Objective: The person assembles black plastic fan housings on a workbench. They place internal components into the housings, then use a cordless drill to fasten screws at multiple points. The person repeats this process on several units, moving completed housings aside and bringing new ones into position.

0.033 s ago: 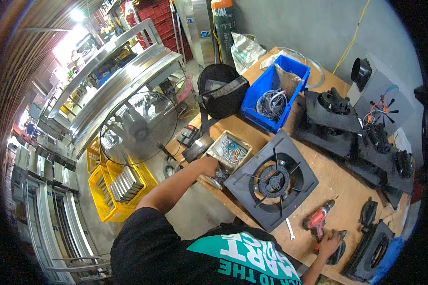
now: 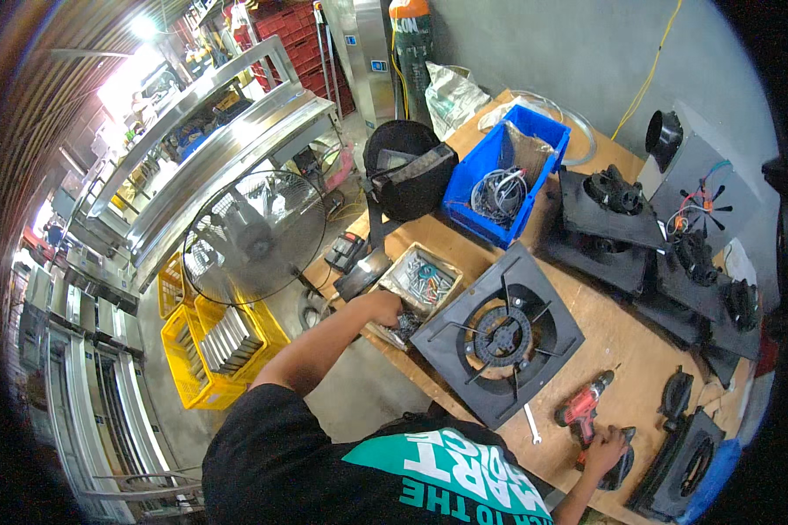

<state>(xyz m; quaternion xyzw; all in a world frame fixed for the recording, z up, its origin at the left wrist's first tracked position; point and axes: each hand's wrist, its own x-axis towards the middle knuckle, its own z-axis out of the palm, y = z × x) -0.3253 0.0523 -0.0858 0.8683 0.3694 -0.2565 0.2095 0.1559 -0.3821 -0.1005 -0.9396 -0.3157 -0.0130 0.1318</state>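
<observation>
My left hand (image 2: 382,308) reaches into the near part of a box of small metal hardware (image 2: 403,329); its fingertips are hidden among the pieces. In the box's other part lie loose screws and bolts (image 2: 426,278). Right of that hand a square black gas stove (image 2: 499,334) with a round burner and pan supports lies on the wooden table. My right hand (image 2: 606,451) is closed around a black part (image 2: 622,471) whose full shape is hidden. Just beside it rests a red and black cordless drill (image 2: 584,404), and a wrench (image 2: 532,423) lies by the stove's near edge.
A blue bin (image 2: 510,229) with coiled wires stands at the back. More black stove bodies (image 2: 613,229) are piled at the right, and another black unit (image 2: 681,468) lies at the near right. A pedestal fan (image 2: 256,236) and yellow crates (image 2: 193,372) stand left of the table (image 2: 608,341).
</observation>
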